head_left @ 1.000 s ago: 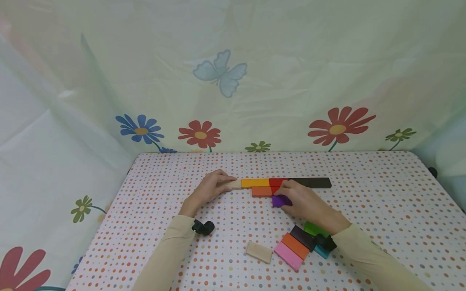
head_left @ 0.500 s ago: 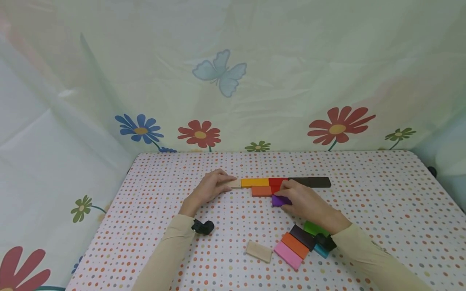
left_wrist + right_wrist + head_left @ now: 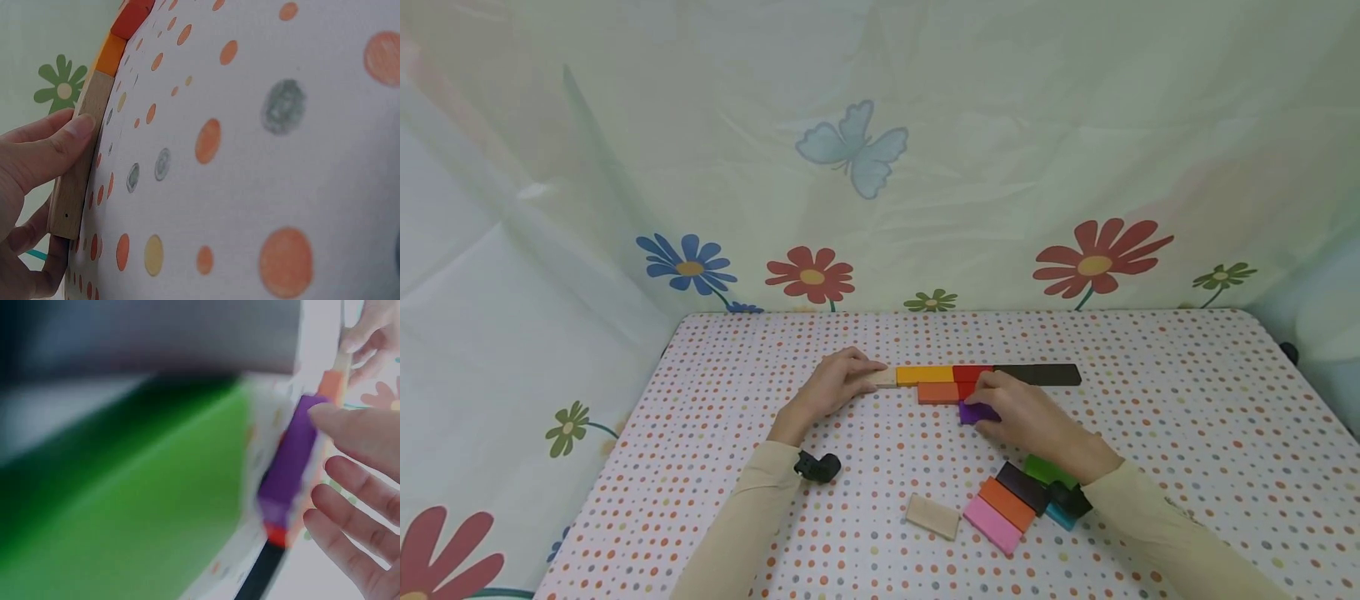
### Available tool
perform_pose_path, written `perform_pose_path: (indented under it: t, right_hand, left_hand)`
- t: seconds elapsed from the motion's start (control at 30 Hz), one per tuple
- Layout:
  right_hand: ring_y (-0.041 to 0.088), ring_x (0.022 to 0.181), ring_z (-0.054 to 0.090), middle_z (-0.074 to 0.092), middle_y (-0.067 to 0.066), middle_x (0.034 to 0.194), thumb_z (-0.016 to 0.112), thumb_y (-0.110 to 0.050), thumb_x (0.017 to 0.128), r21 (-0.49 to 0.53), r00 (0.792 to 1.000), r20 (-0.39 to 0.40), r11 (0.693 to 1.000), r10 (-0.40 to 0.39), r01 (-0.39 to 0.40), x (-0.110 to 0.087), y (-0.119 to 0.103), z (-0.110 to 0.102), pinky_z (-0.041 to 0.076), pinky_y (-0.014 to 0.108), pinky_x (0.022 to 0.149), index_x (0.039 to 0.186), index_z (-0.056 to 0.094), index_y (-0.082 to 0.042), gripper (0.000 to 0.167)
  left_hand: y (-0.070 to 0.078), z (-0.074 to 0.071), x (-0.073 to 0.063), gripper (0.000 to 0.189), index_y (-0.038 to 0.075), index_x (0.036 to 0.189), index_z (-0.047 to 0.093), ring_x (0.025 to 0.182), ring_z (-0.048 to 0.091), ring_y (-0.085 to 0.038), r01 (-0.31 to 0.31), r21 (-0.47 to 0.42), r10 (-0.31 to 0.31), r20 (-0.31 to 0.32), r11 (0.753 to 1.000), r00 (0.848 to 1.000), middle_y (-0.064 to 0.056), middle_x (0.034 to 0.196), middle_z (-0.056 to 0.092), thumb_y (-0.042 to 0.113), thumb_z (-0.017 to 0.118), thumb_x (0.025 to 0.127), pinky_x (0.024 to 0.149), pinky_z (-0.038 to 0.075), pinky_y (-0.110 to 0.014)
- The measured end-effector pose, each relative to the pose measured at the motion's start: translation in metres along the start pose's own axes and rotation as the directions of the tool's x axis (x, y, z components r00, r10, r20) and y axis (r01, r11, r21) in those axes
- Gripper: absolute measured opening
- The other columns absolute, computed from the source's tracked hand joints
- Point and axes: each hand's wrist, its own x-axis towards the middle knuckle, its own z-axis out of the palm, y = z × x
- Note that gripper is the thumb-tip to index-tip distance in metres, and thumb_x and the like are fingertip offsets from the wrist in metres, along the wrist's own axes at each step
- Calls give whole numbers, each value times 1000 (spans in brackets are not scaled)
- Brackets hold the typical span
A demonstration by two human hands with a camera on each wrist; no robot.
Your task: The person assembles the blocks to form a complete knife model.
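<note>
My left hand (image 3: 831,387) pinches a plain wooden block (image 3: 78,159) at the left end of a row. The thumb lies on its near side, with other fingers behind and at its end. Along that row follow a yellow block (image 3: 925,375), a red block (image 3: 972,372) and dark blocks (image 3: 1037,375). An orange block (image 3: 937,393) lies against the front of the row, beside another red block (image 3: 966,389). In front of that red one is a purple block (image 3: 294,453), which my right hand (image 3: 1030,421) holds by thumb and finger, partly covering it.
Nearer the person lie loose blocks: plain wood (image 3: 932,517), pink (image 3: 995,525), orange (image 3: 1007,504), dark (image 3: 1022,487), green (image 3: 1047,468) and blue (image 3: 1060,517). A dark wrist device partly hides the last ones. The dotted tabletop (image 3: 737,350) meets a flowered curtain (image 3: 962,167) behind.
</note>
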Motion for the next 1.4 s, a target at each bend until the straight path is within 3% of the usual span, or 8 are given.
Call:
perform_pose_path:
  t: [0.17, 0.3, 0.5, 0.6, 0.7, 0.93, 1.13, 1.4]
  right_hand:
    - [18, 87, 62, 64, 5, 102, 89, -9, 83, 116, 996, -9, 990, -83, 84, -4, -23, -8, 60, 30, 76, 106, 79, -3, 25]
    - [17, 93, 64, 66, 7, 108, 88, -12, 86, 169, 981, 69, 971, -180, 166, -7, -51, -10, 60, 27, 77, 111, 79, -3, 28]
    - [13, 98, 65, 68, 5, 109, 83, -19, 90, 144, 932, 220, 955, -287, 259, -18, -88, 1, 59, 29, 82, 114, 78, -6, 27]
    - [12, 98, 63, 65, 4, 111, 83, -20, 91, 99, 901, 312, 954, -301, 284, -24, -101, 10, 58, 27, 80, 117, 75, -6, 31]
    - [11, 101, 62, 63, 4, 115, 84, -20, 90, 76, 884, 378, 961, -274, 266, -27, -106, 15, 57, 27, 80, 123, 73, -6, 37]
    - [11, 104, 61, 64, 8, 120, 85, -19, 90, 121, 904, 357, 971, -236, 206, -31, -101, 22, 57, 27, 83, 128, 70, -6, 43]
    - [5, 88, 56, 63, 4, 111, 87, -17, 87, 202, 920, 345, 972, -188, 123, -31, -97, 24, 54, 24, 76, 122, 71, -5, 40]
    - [2, 84, 51, 61, -2, 105, 87, -9, 84, 254, 934, 297, 959, -200, 124, -29, -93, 14, 51, 23, 70, 113, 75, -10, 32]
  left_hand:
    - [0, 0, 0, 36, 11, 135, 73, 103, 62, -23, -7, -1, 7, 4, 1000, 1000, -8, 115, 67, 14, 73, 99, 88, 50, -37]
    - [0, 1, 0, 35, 12, 134, 74, 104, 63, -23, 4, -4, -4, -1, 1000, 1000, -6, 116, 68, 15, 74, 99, 90, 51, -40]
    - [0, 2, 0, 35, 14, 134, 73, 104, 62, -21, 27, -4, -27, 5, 1000, 1000, -5, 117, 67, 17, 74, 99, 91, 51, -40]
    - [0, 1, -1, 35, 16, 134, 73, 103, 61, -20, 45, -3, -45, 13, 999, 999, -4, 118, 67, 18, 74, 99, 90, 50, -38]
    - [0, 0, -2, 35, 16, 133, 74, 102, 61, -19, 56, -10, -55, 14, 998, 998, -3, 118, 67, 17, 74, 99, 90, 49, -38]
    - [0, -3, 0, 33, 13, 132, 74, 107, 62, -22, 63, -26, -62, 39, 998, 997, -5, 121, 67, 14, 75, 98, 95, 51, -41]
    - [2, -5, 3, 32, 13, 128, 74, 111, 64, -21, 119, -41, -117, 48, 992, 992, -3, 119, 68, 14, 77, 97, 100, 51, -41]
    - [8, -6, 4, 31, 14, 127, 74, 114, 63, -22, 132, -57, -129, 46, 990, 991, -2, 120, 67, 15, 78, 96, 104, 50, -42]
